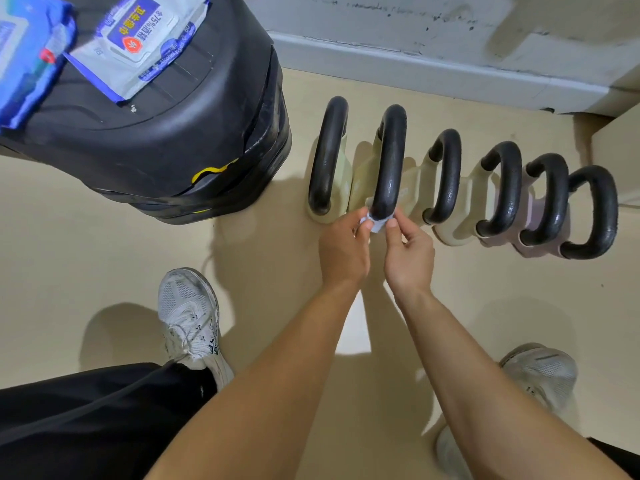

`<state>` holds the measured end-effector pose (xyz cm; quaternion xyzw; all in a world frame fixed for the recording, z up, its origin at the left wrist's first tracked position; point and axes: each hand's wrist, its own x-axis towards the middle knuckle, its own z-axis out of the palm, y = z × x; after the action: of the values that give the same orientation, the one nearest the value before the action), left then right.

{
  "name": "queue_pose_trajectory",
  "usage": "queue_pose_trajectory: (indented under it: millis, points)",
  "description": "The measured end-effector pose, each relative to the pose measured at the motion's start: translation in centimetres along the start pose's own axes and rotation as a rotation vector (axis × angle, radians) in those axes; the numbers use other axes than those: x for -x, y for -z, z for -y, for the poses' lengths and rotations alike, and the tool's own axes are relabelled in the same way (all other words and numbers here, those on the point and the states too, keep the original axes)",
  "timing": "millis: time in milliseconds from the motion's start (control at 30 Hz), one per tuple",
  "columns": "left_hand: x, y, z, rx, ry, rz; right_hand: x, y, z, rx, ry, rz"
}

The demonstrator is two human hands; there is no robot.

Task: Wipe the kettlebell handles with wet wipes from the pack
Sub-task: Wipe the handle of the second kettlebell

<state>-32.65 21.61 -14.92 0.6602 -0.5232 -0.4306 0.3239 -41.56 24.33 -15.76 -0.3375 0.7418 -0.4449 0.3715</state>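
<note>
Pinching a wet wipe [375,226], the fingers [392,231] of the left hand [343,251] and right hand [409,253] curl round the near end of the second kettlebell handle [391,161]; the wipe is mostly hidden. Well beyond the fingers, leftward, the pack [138,43] lies on a black surface [180,133], partly cropped.

Six kettlebells [446,174] stand in a row on the floor [104,254], centre to right, below the wall [415,36]. Upper left, a stool [156,133] carries two packs [138,43]. Left hand [343,251] and right hand [408,254] meet at the second handle [391,161], at its lower end, a wipe [375,226] between them.
</note>
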Motion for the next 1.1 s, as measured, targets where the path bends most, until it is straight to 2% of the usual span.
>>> queue_pose_trajectory:
  millis: [100,167,267,400,467,533,667,767,967,1100]
  points:
    - [-0.9,0.3,0.4,-0.066,-0.031,0.083,-1.2,0.8,-1.7,0.294,0.172,0.116]
    - [-1.4,0.6,0.5,-0.101,-0.051,0.089,-2.0,1.3,-2.7,0.393,0.209,0.156]
    - [-1.4,1.0,0.3,-0.045,-0.047,0.052,-1.9,1.7,-1.9,0.332,0.215,0.182]
    - [-1.1,0.9,-0.8,0.010,-0.038,-0.019,-0.4,1.1,0.2,-0.007,0.050,0.228]
    - [-1.4,0.7,-1.8,0.076,-0.012,-0.041,-0.4,1.0,0.6,-0.080,0.010,0.232]
    - [-1.7,0.3,-2.1,0.070,-0.014,-0.018,-0.5,1.0,0.4,-0.019,0.008,0.267]
    - [-1.3,0.3,0.3,-0.079,-0.078,0.069,0.1,0.8,-1.0,0.261,0.030,0.329]
    - [-1.1,0.5,1.5,-0.155,-0.087,0.127,0.4,0.9,-1.6,0.342,-0.011,0.392]
    - [-0.4,1.2,0.5,-0.089,-0.078,0.192,-0.3,1.6,0.4,0.245,0.154,0.226]
    - [-1.0,1.2,-0.1,-0.072,-0.010,0.137,-1.5,2.3,1.1,0.261,0.083,0.204]
